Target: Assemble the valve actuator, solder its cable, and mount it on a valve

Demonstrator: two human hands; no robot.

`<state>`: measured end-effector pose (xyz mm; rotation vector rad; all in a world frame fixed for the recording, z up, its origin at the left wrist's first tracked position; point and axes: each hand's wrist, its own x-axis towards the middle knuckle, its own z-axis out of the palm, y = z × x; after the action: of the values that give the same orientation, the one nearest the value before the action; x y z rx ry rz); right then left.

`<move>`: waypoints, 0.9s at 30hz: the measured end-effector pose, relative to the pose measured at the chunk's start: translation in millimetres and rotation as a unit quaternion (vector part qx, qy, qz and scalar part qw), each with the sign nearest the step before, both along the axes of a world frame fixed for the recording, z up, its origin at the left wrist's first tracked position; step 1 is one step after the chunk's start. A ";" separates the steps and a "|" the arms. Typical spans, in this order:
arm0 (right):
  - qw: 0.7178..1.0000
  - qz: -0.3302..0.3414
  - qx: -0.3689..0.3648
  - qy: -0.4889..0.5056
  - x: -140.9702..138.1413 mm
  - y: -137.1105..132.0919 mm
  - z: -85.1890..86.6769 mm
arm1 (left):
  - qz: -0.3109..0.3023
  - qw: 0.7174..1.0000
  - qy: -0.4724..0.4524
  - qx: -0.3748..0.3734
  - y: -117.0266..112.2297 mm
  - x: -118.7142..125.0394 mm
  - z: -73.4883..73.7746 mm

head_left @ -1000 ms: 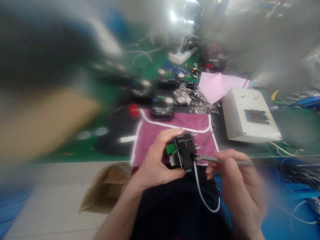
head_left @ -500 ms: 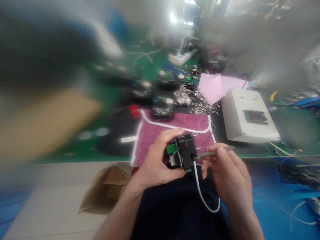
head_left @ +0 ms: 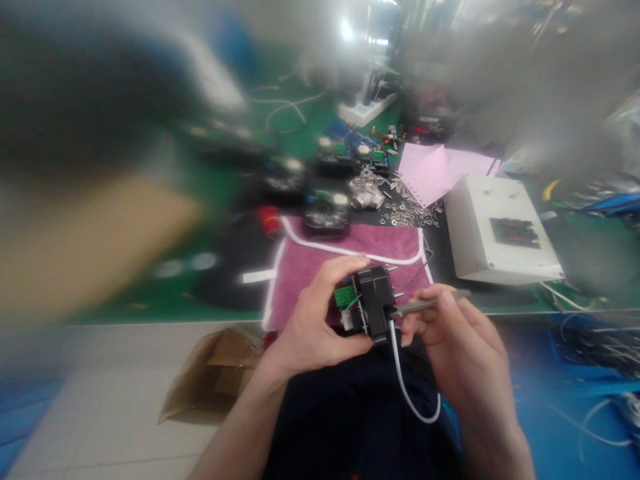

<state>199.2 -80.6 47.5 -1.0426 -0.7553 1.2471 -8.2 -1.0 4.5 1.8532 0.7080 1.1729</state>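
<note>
Black module (head_left: 374,300) and tweezers (head_left: 425,305), seemingly unshifted

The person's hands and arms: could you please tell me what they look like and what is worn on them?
The left hand and right hand are bare: no gloves, rings or watch show. The left forearm and right forearm are uncovered to the picture's lower edge, no sleeve in view.
</note>
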 end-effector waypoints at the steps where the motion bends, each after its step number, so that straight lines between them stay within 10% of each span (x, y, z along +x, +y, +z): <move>1: 1.000 0.006 -0.004 0.009 0.8 1.4 0.9 | 0.000 1.000 0.004 0.000 0.0 -0.1 0.2; 9: 0.955 -0.148 0.033 -0.254 -14.3 -28.0 11.6 | 0.006 1.000 0.002 -0.014 -1.5 -0.7 -1.3; 19: 0.826 -0.091 0.203 -0.518 -16.7 -30.9 25.0 | 0.009 1.000 -0.002 -0.002 -1.3 1.0 -2.1; 23: 0.884 -0.079 0.129 -0.442 -14.1 -25.4 20.5 | 0.003 1.000 -0.005 -0.004 -1.1 -0.8 -1.2; 27: 0.994 -0.025 -0.004 -0.106 -6.0 -7.9 6.4 | -0.001 1.000 0.013 0.004 -0.4 -1.1 0.8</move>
<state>193.2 -88.6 53.9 -1.2059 -0.8810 1.1099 -9.3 -1.4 5.2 1.8770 0.7171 1.1542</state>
